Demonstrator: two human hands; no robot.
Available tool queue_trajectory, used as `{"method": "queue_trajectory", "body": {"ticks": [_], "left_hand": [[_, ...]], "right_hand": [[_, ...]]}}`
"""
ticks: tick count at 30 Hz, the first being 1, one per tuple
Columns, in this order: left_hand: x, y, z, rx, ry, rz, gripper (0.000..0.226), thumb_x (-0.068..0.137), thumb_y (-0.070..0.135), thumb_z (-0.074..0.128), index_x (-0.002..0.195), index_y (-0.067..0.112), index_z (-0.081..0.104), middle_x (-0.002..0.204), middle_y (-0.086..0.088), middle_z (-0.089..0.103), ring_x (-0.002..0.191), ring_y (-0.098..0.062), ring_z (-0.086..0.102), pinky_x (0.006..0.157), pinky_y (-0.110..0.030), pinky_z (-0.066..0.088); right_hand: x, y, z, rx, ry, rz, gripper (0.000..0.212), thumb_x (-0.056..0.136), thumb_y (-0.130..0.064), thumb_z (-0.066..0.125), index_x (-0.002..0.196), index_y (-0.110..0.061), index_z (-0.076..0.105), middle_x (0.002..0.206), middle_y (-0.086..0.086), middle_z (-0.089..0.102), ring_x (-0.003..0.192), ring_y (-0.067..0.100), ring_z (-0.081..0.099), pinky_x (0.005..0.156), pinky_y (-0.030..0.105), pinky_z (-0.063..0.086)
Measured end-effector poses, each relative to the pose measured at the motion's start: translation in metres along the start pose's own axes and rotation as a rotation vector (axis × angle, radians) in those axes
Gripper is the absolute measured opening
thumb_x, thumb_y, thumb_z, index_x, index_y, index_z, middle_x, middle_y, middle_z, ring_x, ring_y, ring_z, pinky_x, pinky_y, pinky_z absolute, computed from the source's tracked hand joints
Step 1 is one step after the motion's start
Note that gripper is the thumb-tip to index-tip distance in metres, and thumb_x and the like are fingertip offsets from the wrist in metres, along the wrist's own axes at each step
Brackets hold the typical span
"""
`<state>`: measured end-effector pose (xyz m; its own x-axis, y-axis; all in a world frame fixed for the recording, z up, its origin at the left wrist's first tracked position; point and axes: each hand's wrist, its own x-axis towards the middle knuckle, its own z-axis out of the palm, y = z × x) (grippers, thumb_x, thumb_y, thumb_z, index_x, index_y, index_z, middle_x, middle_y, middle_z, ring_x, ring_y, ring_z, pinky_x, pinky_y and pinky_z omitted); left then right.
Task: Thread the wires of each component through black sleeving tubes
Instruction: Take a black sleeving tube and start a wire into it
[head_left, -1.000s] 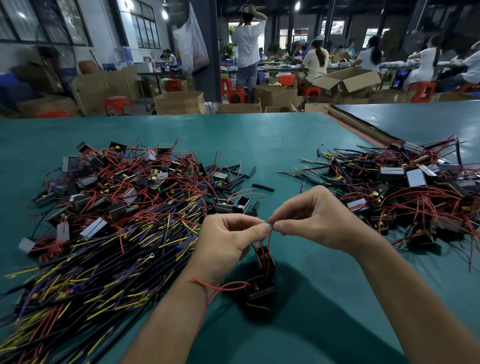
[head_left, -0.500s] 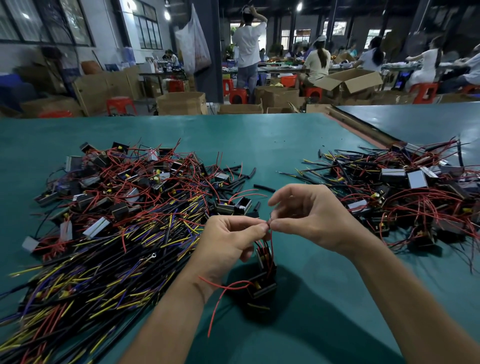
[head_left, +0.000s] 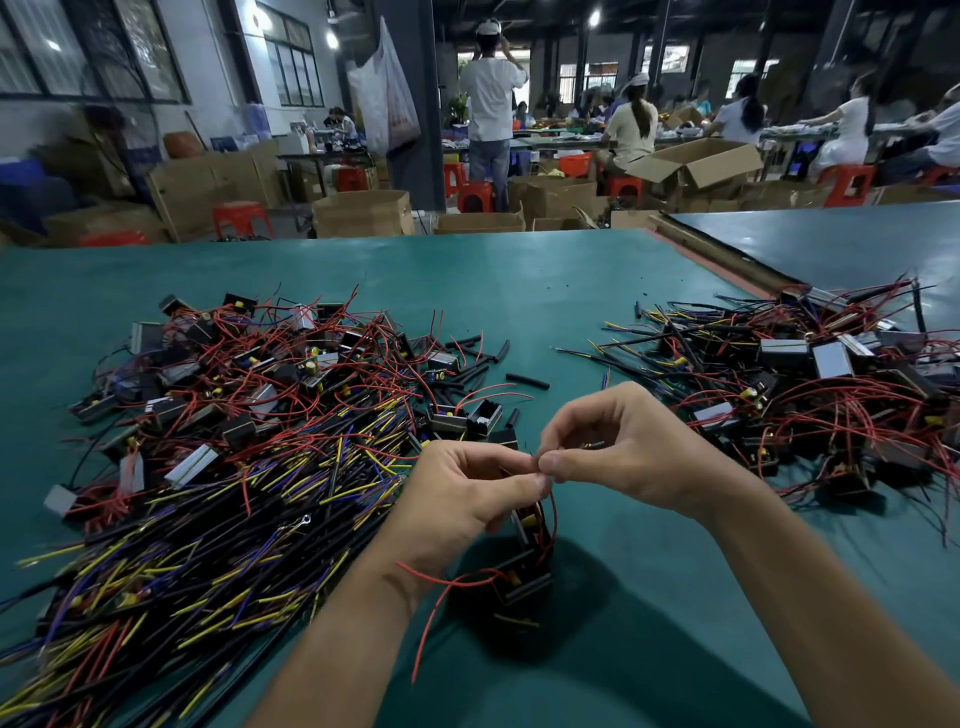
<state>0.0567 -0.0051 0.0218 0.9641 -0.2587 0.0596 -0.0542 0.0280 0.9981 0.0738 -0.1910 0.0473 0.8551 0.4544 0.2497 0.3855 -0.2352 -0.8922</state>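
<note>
Black component (head_left: 522, 569) below hands, top hidden behind left hand (head_left: 467, 499). Its red wire (head_left: 552, 512) rises between hands: left hand pinches it, right hand (head_left: 623, 452) pinches same spot, remaining fingers curled. Loose sleeving tubes (head_left: 527, 381) lie beyond. Tangled left pile (head_left: 234, 441), right pile (head_left: 805, 374) flank hands on green table (head_left: 519, 270).

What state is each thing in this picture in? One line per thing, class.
left hand, pinching the red wire
right hand, pinching the same wire
red wire, curving up from the component to both hands
component, below the hands
sleeving tube, lying loose on the table
cardboard box, flaps open
</note>
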Motion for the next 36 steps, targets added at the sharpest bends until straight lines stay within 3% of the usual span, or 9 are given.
{"method": "queue_trajectory", "body": {"ticks": [4,9,14,18,21,24,28,31,36], "left_hand": [[0.0,0.001,0.002,-0.013,-0.012,0.012,0.01,0.077,0.0,0.073,0.072,0.008,0.076,0.065,-0.017,0.063,0.041,-0.011,0.043,0.041,-0.019,0.039],[-0.001,0.003,0.003,-0.028,-0.026,0.018,0.022,0.081,-0.004,0.069,0.067,0.011,0.076,0.07,-0.011,0.072,0.039,-0.01,0.044,0.039,-0.019,0.041],[0.001,0.002,0.004,-0.034,0.024,0.025,0.021,0.08,-0.006,0.068,0.066,0.008,0.075,0.065,-0.009,0.071,0.039,-0.009,0.043,0.039,-0.018,0.038],[0.0,0.001,0.005,0.11,0.134,0.145,0.014,0.075,0.0,0.076,0.067,0.011,0.077,0.06,-0.006,0.071,0.044,-0.005,0.052,0.043,-0.016,0.038],[-0.002,-0.002,0.009,0.254,0.18,0.285,0.003,0.07,0.02,0.077,0.071,0.023,0.078,0.06,-0.004,0.071,0.051,-0.008,0.055,0.048,-0.026,0.043],[-0.002,-0.004,0.008,0.294,0.184,0.309,0.002,0.069,0.021,0.077,0.07,0.023,0.078,0.058,-0.003,0.07,0.05,-0.007,0.053,0.048,-0.024,0.043],[0.004,-0.001,0.003,0.136,0.166,0.163,0.018,0.074,-0.005,0.075,0.065,0.011,0.076,0.048,0.004,0.063,0.039,0.002,0.046,0.042,-0.011,0.035],[0.005,0.0,0.0,0.085,0.172,0.091,0.016,0.074,-0.004,0.075,0.064,0.009,0.076,0.046,0.002,0.059,0.035,-0.004,0.04,0.04,-0.013,0.028],[0.003,0.003,0.001,0.015,0.145,0.01,0.017,0.075,-0.004,0.074,0.063,0.009,0.075,0.055,-0.011,0.063,0.035,-0.011,0.035,0.039,-0.019,0.025]], "right_hand": [[0.0,-0.002,0.002,-0.02,0.021,-0.036,0.021,0.079,0.003,0.069,0.074,-0.017,0.067,0.069,0.003,0.07,0.067,0.013,0.064,0.065,0.022,0.051],[-0.001,-0.005,0.0,-0.14,-0.004,-0.026,0.011,0.082,-0.007,0.068,0.082,-0.015,0.075,0.072,0.006,0.074,0.07,0.017,0.067,0.07,0.048,0.054],[-0.002,-0.006,-0.003,-0.183,0.028,0.014,0.007,0.084,-0.009,0.074,0.082,-0.015,0.078,0.072,0.004,0.074,0.066,0.01,0.062,0.063,0.036,0.051],[-0.001,-0.008,0.002,-0.19,0.067,0.126,0.016,0.083,-0.011,0.074,0.067,-0.012,0.074,0.055,0.001,0.061,0.052,0.01,0.047,0.049,0.025,0.036],[0.003,-0.008,0.006,-0.047,0.081,0.28,0.022,0.08,-0.003,0.069,0.059,-0.008,0.07,0.052,0.004,0.057,0.05,0.013,0.047,0.05,0.021,0.039],[0.003,-0.007,0.009,0.087,0.039,0.406,0.025,0.082,-0.003,0.064,0.058,-0.008,0.066,0.054,0.006,0.056,0.048,0.015,0.045,0.053,0.024,0.043],[-0.001,-0.009,0.004,0.199,-0.035,0.316,0.017,0.089,0.002,0.061,0.074,-0.002,0.068,0.068,0.013,0.068,0.054,0.017,0.059,0.058,0.024,0.053],[-0.004,-0.007,-0.001,0.25,-0.099,0.254,0.006,0.086,0.011,0.061,0.088,0.006,0.064,0.078,0.021,0.071,0.063,0.024,0.066,0.065,0.026,0.055],[-0.005,-0.002,-0.005,0.21,-0.073,0.128,0.019,0.08,0.017,0.065,0.088,-0.001,0.067,0.081,0.018,0.073,0.068,0.024,0.069,0.068,0.024,0.054]]}}
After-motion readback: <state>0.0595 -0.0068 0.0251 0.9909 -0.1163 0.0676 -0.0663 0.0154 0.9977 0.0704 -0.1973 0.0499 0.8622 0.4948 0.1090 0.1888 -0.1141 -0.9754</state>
